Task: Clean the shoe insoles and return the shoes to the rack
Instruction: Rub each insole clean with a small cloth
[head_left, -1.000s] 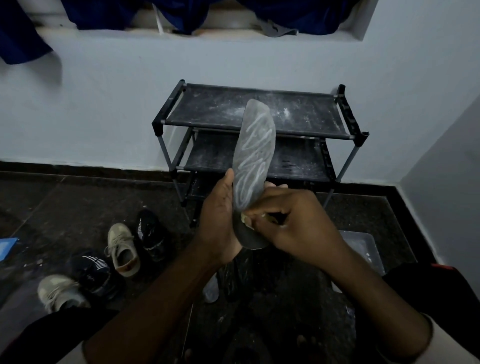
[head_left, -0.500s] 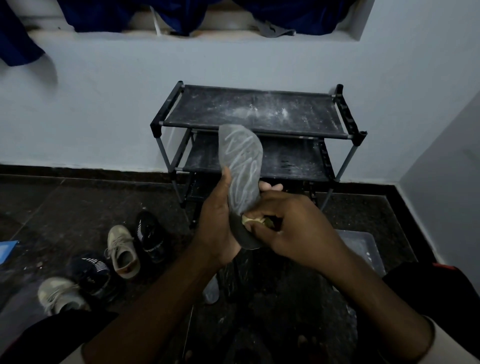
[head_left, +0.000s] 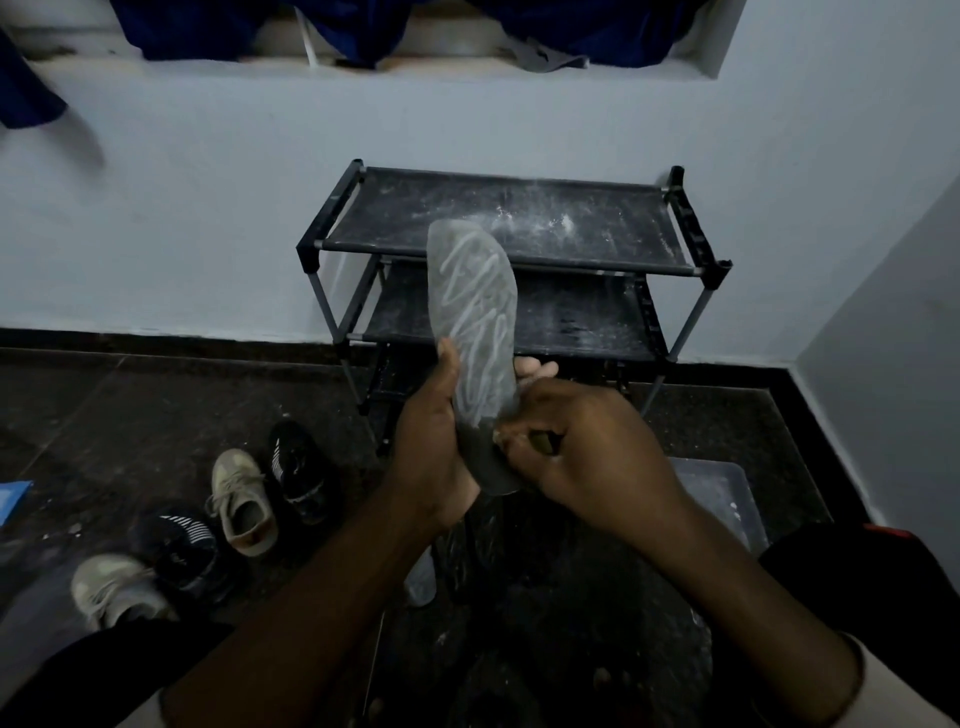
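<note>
four shoes (head_left: 243, 501) beside the rack (head_left: 519, 221); insole (head_left: 475, 301), gripped by left hand (head_left: 431, 447), overlaps it; right hand (head_left: 592, 457) pinches a wad (head_left: 541, 440).

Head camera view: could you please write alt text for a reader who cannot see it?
A person's left hand grips a grey insole streaked with white lines, held roughly upright, while the right hand pinches a small yellowish object against its lower end. Behind stands a dusty black shoe rack; four shoes lie on the dark floor at left.
</note>
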